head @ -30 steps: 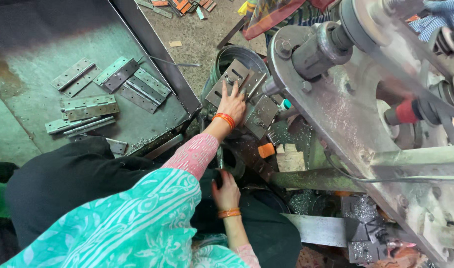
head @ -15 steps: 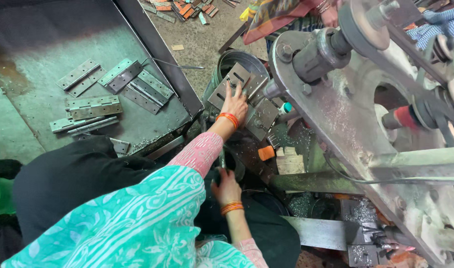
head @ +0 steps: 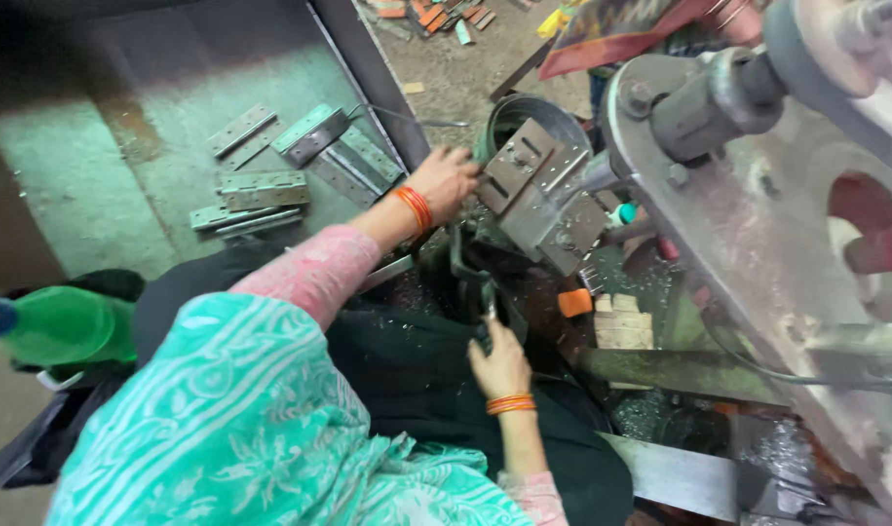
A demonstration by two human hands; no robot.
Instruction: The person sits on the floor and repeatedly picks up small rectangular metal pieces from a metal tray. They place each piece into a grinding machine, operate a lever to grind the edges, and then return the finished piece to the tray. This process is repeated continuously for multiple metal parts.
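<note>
Head view looks down over your teal patterned shawl and pink sleeves to a heavy grey press machine that fills the frame from one o'clock to five o'clock; your left hand, with orange bangles at the wrist, reaches up toward twelve o'clock and rests against the left edge of the slotted metal die block; its fingers are curled loosely together at that edge, and whether they pinch anything there cannot be told; the block sits tilted, just in front of a round metal drum at twelve o'clock; your right hand, also bangled, sits near the centre at six o'clock of the block; it is closed around the lower end of a dark metal lever that rises from your fist toward the block; at nine to ten o'clock of your left hand, well apart from it, a loose heap of flat grey hinge plates lies on a green-grey sheet tray; a small orange piece and a pale wooden block lie just beside each other at four o'clock of the die block; a green plastic bottle lies at the far left, at nine o'clock of your lap; metal swarf glitters low at five o'clock.
</note>
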